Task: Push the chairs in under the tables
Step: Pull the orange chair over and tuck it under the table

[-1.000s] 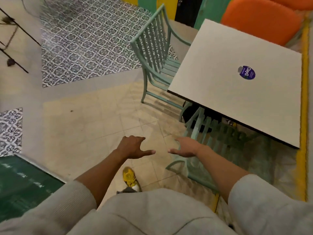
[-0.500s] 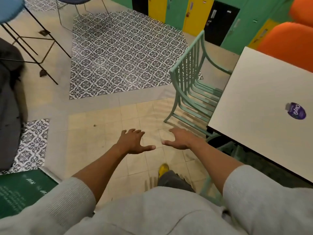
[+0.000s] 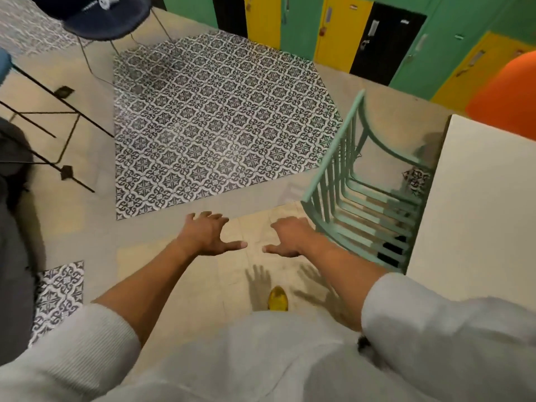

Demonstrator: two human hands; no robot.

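Observation:
A mint-green slatted metal chair [image 3: 342, 172] stands at the right, its seat partly under the white table [image 3: 478, 216], its back toward the open floor. My right hand [image 3: 290, 237] hovers palm down just left of the chair's near back corner, fingers spread, apart from it. My left hand [image 3: 207, 233] is held out beside it over the beige floor tiles, also open and holding nothing.
A dark blue chair [image 3: 104, 15] on thin black legs and black stool legs [image 3: 58, 117] stand at the upper left. Green, yellow and black lockers [image 3: 342, 27] line the far wall. An orange seat [image 3: 504, 85] sits beyond the table. My yellow shoe [image 3: 278, 298] is below my hands.
The view has swung left and forward: the table slid off to the right and the near green chair dropped out of view. Both hands stayed open and came closer to the far green chair.

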